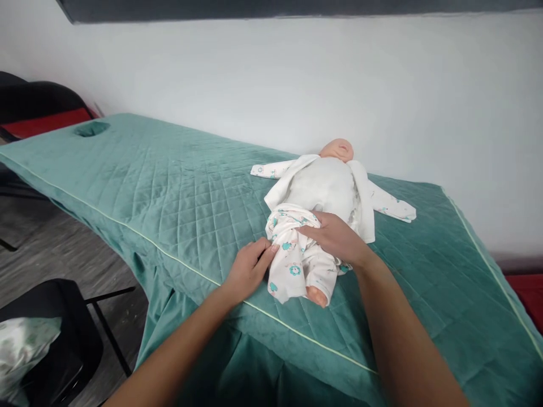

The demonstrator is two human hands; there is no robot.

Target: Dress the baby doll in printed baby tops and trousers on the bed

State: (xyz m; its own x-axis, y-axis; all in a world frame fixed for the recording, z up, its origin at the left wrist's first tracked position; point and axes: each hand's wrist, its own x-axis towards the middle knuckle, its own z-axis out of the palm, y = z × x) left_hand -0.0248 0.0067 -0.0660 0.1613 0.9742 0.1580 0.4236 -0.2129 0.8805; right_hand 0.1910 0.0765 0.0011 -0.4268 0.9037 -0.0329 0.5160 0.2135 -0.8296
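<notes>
A baby doll (pixel 337 150) lies on its back on the green quilted cover, its head toward the wall. Its white jacket (pixel 363 198) is spread open over a white padded body, with printed sleeves stretched to both sides. Printed white trousers (pixel 292 268) are bunched around the doll's hips and legs; one foot shows at a trouser end. My left hand (pixel 252 265) pinches the trousers' left edge between thumb and fingers. My right hand (pixel 333 234) grips the waist fabric, its fingertips partly hidden in the folds.
The green-covered bed (pixel 169 186) has a round hole at its far left and stands against a white wall (pixel 254 79). A black chair (pixel 55 333) with a printed cloth (pixel 25 345) is at the lower left. Black and red chairs (pixel 46 118) stand behind the bed's left end.
</notes>
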